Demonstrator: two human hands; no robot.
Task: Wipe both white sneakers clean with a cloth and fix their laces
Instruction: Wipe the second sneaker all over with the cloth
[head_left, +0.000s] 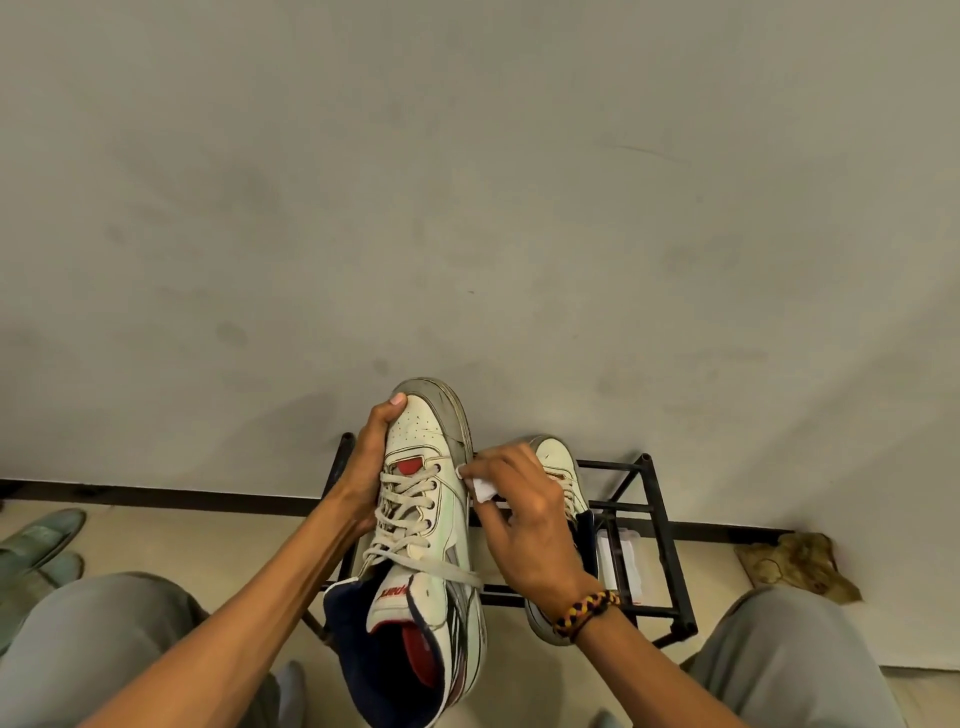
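Sneaker (426, 519) is up in front of me, toe pointing away, above the black metal shoe rack (654, 525). My left hand (363, 467) is wrapped around its far side, thumb over the toe cap, fingers out of sight behind the shoe. My right hand (524, 514) pinches a small white cloth (480, 487) against the sidewall, just under the eyelets.

Handling call: looks light, one hand carries it fine. Toe cap and rubber rim seem stiff, so that's the place to clamp. The collar and tongue at the near end look soft and will fold if I squeeze there. The leather panel looks smooth, probably slippery once damp, so I'd keep the thumb hooked over the toe. Rim around the toe is visibly grey, needs firmer rubbing; the stiff sole should take the pressure.

Laces (410, 514) are limp, one end lying loose across the ankle. They'd snag the cloth, so wipe around them.

Second sneaker (563, 467) sits on the rack, partly hidden behind my right hand. Not touched at this point.
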